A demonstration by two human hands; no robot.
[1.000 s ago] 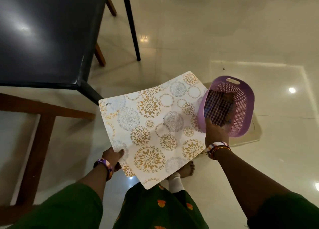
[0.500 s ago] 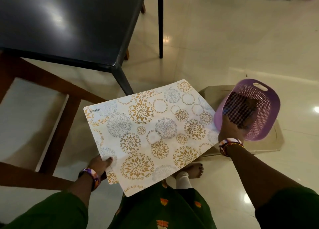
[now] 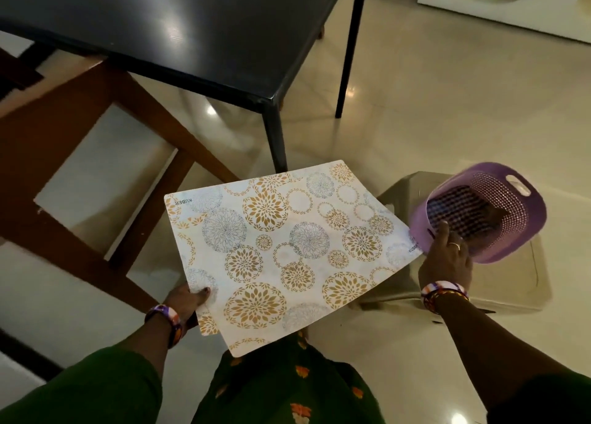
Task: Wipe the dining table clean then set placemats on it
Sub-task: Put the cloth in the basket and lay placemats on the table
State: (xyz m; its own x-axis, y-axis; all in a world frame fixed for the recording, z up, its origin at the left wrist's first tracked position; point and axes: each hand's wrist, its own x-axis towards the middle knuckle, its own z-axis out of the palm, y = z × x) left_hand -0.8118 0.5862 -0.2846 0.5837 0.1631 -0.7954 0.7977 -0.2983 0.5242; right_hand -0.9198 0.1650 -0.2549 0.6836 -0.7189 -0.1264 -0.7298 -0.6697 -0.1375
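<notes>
Dark table (image 3: 192,30) unwiped ahead; our left hand (image 3: 187,300) pinches placemats (image 3: 287,254), right hand (image 3: 447,260) grips tilted basket (image 3: 479,212) beside them; cloth (image 3: 460,212) could spill.

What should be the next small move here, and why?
Probably take the checked cloth from the purple basket. The right hand grips the basket's rim beside it, the left hand holds the placemats, and wiping the black table comes first.
</notes>
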